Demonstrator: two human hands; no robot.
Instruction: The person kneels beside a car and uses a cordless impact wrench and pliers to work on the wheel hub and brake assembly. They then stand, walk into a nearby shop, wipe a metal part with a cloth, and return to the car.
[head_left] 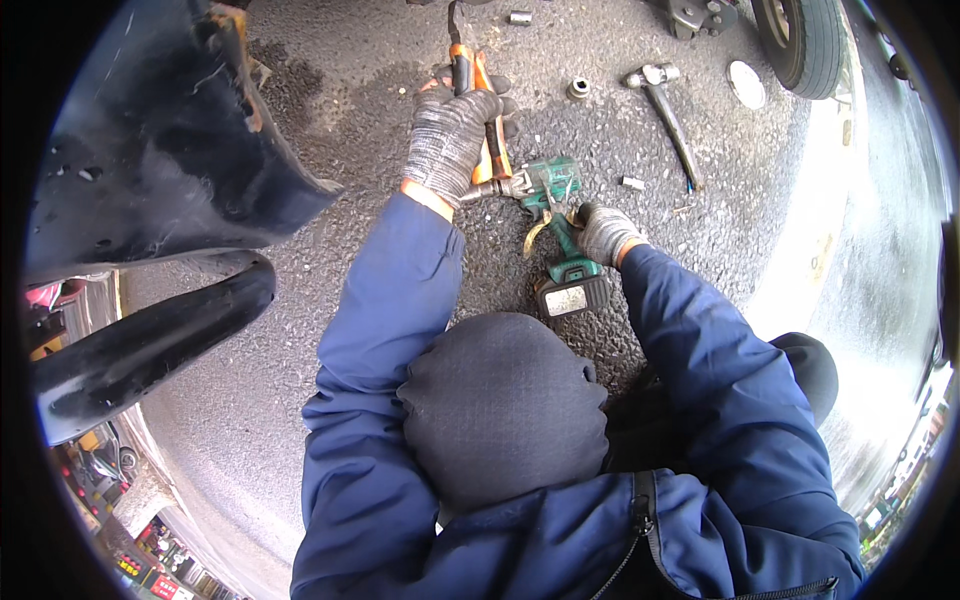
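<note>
My left hand (452, 135), in a grey knit work glove, is closed round a pair of pliers (498, 140) with orange and black handles. A dark metal part extends from them toward the top edge. My right hand (605, 235), gloved alike, is at the grip of a green cordless impact wrench (556, 185) and closed on it, its fingers partly hidden. The wrench's nose points left, below my left hand, and a black battery pack (572, 297) forms its base. A yellowish curved piece (536, 235) shows beside the grip.
A ball-peen hammer (668, 120) lies on the asphalt at right, near a socket (579, 88) and another socket (520, 18). A round pale disc (746, 84) lies by a tyre (802, 45). Black bodywork (170, 150) and a black tube (160, 340) jut in from the left.
</note>
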